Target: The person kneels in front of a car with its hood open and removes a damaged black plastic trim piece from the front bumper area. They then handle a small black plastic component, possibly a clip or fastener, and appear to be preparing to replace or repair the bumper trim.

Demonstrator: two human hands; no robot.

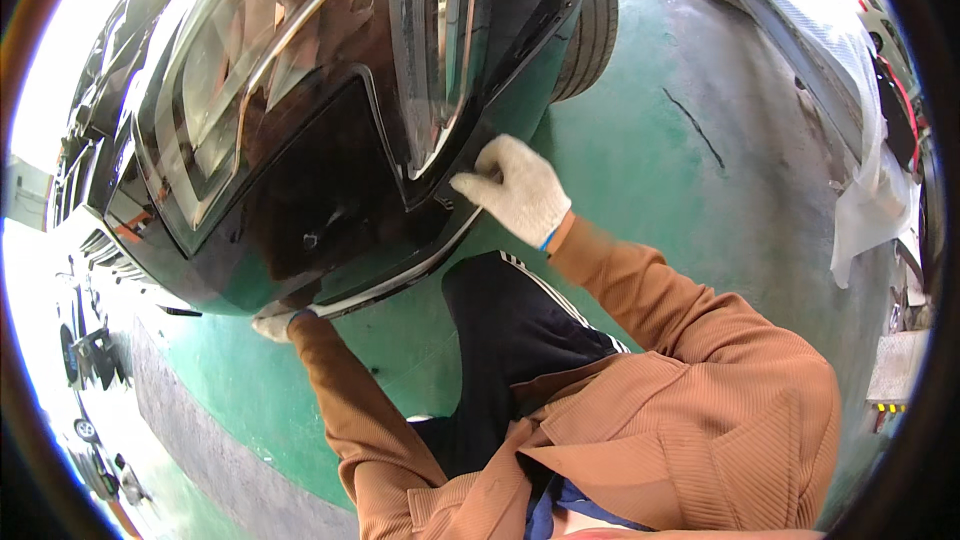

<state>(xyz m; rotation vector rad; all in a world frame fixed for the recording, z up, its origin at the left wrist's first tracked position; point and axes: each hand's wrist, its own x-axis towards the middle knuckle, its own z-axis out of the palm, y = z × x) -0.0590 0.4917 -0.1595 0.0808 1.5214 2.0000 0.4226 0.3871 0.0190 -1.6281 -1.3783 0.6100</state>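
I see the glossy black front bumper [290, 225] of a car at upper left, below a large clear headlamp [430, 60]. My right hand [515, 190], in a white knit glove, is at the bumper's right part, fingers bent and closed at the edge of a silver-edged trim strip [420, 270]. My left hand [270, 325], also gloved, is low at the bumper's bottom edge, partly behind it and my sleeve, its fingers mostly hidden.
A tyre [590, 30] shows behind the bumper. The floor [620, 180] is green and grey. Along the right lie long panels with translucent wrapping [850, 220]. My bent knee [480, 330] is below the bumper. Dark parts [90, 350] show at far left.
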